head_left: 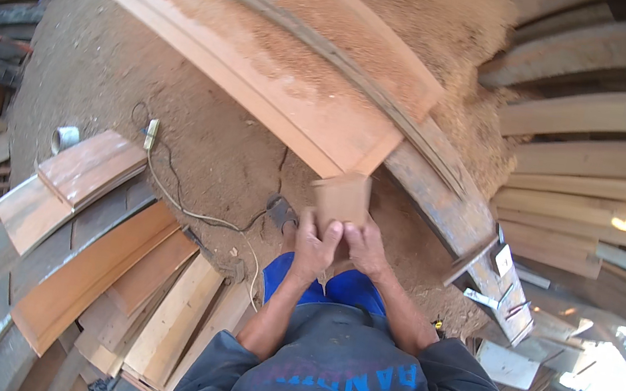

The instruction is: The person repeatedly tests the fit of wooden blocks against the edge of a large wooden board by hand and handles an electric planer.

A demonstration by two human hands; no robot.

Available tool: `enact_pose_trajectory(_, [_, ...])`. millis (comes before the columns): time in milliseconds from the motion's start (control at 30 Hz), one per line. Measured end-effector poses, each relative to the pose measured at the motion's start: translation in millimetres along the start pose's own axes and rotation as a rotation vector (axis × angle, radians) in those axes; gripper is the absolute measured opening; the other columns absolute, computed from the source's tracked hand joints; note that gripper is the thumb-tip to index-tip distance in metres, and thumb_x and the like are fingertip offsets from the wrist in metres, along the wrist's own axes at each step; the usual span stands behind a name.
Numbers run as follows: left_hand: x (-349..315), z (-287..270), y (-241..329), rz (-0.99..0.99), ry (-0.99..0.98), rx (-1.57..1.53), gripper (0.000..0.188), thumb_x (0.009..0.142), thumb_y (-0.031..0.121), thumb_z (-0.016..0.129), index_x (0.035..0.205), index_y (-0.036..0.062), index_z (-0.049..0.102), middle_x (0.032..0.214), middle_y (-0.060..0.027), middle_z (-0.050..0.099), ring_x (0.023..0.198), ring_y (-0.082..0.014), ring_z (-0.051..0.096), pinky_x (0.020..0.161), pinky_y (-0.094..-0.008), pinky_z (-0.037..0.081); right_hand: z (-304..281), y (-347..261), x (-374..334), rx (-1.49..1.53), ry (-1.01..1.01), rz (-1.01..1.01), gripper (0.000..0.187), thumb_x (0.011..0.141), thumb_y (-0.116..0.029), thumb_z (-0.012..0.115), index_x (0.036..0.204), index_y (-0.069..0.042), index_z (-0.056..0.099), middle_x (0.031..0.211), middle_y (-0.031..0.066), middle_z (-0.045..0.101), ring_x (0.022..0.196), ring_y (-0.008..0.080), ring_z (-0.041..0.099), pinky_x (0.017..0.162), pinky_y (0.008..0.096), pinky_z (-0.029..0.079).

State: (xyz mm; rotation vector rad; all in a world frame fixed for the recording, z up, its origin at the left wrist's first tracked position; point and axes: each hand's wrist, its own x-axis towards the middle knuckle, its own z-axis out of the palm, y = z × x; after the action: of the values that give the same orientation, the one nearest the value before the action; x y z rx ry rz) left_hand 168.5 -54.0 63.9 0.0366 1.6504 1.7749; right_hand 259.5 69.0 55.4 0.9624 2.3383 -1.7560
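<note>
Both of my hands hold a folded tan-brown sheet (342, 201) in front of my body; it looks like sandpaper. My left hand (313, 248) grips its lower left side, with the thumb on top. My right hand (367, 247) pinches the lower right side, the two thumbs close together. Just beyond the sheet lies the near corner of a framed wooden panel (312, 121), like a door, strewn with sawdust. Along this panel runs a long narrow wooden strip (298, 27). The fingers under the sheet are hidden.
A thick worn beam (444, 184) extends to the right, with metal pieces (501, 260) at its end. Stacked boards (94, 276) lie at the left, planks (594, 157) at the right. A cable (179, 200) with a power strip (150, 134) crosses the dirt floor.
</note>
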Motion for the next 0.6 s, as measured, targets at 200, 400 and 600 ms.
enact_pose_trajectory(200, [44,7,-54,-0.052,0.267,0.131,0.048,0.099,0.024,0.07,0.133,-0.0012,0.046,0.112,-0.0088,0.057,0.099,-0.0166,0.058,0.086,-0.0316,0.05,-99,116,-54,0.213,0.756,0.176,0.046,0.113,-0.035,0.039,0.095,-0.001,0.065,0.082,0.0024,0.061,0.074,0.0151,0.053,0.061,0.0376,0.044])
enact_pose_trajectory(400, [126,-33,-52,-0.213,0.171,-0.24,0.029,0.102,0.022,0.066,0.119,0.0021,0.054,0.102,-0.0097,0.068,0.082,-0.0167,0.069,0.072,-0.0331,0.06,-185,176,-59,0.444,1.01,0.671,0.063,0.108,-0.05,0.045,0.123,0.008,0.063,0.107,0.0126,0.066,0.097,0.0242,0.062,0.084,0.0387,0.052])
enact_pose_trajectory(600, [133,-6,-59,-0.179,0.168,-0.244,0.02,0.104,0.023,0.061,0.118,0.008,0.059,0.09,-0.0052,0.071,0.073,-0.0151,0.069,0.067,-0.0332,0.06,-211,264,-101,-0.168,0.814,0.484,0.072,0.105,-0.047,0.049,0.141,0.015,0.046,0.134,0.0312,0.059,0.123,0.041,0.06,0.103,0.0492,0.046])
